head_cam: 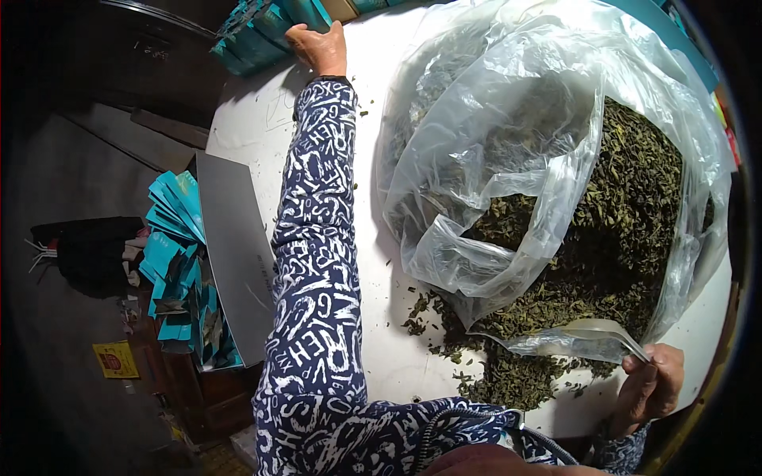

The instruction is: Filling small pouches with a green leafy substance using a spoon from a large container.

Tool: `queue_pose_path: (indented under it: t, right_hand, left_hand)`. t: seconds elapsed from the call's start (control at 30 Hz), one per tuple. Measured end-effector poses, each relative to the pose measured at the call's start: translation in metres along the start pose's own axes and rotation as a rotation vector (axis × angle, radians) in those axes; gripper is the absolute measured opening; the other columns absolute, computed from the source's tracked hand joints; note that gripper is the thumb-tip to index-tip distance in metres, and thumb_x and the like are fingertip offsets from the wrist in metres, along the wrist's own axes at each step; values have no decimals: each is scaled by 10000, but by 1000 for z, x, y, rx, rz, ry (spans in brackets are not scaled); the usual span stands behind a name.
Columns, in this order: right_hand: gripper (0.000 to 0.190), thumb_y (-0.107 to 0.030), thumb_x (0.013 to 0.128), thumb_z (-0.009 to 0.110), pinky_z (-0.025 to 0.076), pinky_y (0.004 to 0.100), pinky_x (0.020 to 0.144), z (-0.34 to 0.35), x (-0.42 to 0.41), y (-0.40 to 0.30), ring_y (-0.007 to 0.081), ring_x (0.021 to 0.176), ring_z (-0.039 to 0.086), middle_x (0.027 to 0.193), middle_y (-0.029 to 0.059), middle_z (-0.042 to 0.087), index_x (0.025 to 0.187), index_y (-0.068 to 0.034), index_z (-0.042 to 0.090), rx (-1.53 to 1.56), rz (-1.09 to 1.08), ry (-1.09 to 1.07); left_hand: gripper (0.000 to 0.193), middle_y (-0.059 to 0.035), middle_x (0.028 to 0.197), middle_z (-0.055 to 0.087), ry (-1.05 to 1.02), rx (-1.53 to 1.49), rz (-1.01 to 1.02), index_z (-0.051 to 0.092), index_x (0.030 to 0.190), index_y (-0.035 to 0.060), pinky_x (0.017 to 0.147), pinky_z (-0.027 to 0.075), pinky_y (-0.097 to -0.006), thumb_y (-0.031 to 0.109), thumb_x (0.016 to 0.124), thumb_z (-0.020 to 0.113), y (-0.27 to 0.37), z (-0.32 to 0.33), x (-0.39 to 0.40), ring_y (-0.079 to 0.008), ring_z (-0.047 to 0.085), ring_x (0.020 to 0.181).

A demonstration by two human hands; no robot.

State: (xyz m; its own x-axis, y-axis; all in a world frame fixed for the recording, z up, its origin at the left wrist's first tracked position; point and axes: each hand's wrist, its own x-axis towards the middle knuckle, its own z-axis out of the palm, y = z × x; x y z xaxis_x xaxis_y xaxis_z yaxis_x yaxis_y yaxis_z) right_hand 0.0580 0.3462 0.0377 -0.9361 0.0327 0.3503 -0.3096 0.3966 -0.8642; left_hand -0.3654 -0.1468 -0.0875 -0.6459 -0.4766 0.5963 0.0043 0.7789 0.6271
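Observation:
My left hand (321, 50) reaches to the far edge of the white table (381, 333), against a row of teal packets (253, 38). Its thumb and fingers are at the packets' edges; whether they grip one cannot be made out. In my right hand (655, 381), low on the right, is the handle of a pale plastic spoon (601, 328), whose bowl lies over the mouth of a large clear plastic bag (536, 53). Dark green dried leaves (637, 172), resembling tea, fill the bag. A pile of loose leaves (512, 381) has spilled on the table below it.
At the table's left side stands a grey open box (235, 256), with many teal packets (172, 256) bunched beside its panel. A brown carton (340, 9) is at the far edge. Dark clothing (95, 256) and a yellow printed packet (115, 360) lie farther left.

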Motion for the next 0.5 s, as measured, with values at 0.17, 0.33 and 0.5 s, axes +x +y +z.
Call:
queue_pose_path:
  t: [0.17, 0.33, 0.5]
  right_hand:
    - [177, -96, 1032, 515, 487, 232, 582, -2, 1, 2, 137, 658, 567, 1011, 156, 582, 1187, -31, 569, 12, -10, -18]
    - [173, -67, 1027, 509, 492, 237, 584, -5, 0, -2, 144, 660, 575, 1008, 159, 585, 1184, -32, 573, -36, -5, -18]
    - [190, -55, 992, 566, 572, 292, 594, 1, 6, -10, 202, 677, 651, 973, 223, 610, 1178, -23, 538, 10, -8, -7]
  left_hand:
    - [565, -215, 1062, 467, -22, 6, 3, 397, 1130, 30, 966, 406, -456, 198, 763, 793, -5, -1, 5, -366, 515, 1037]
    - [545, -219, 1053, 495, -41, -25, -26, 423, 1130, 15, 946, 428, -446, 178, 760, 790, -4, 6, -3, -365, 536, 1023]
    - [569, -173, 987, 608, 30, 13, 5, 471, 1143, -48, 866, 493, -385, 174, 733, 797, -21, 14, -3, -308, 612, 900]
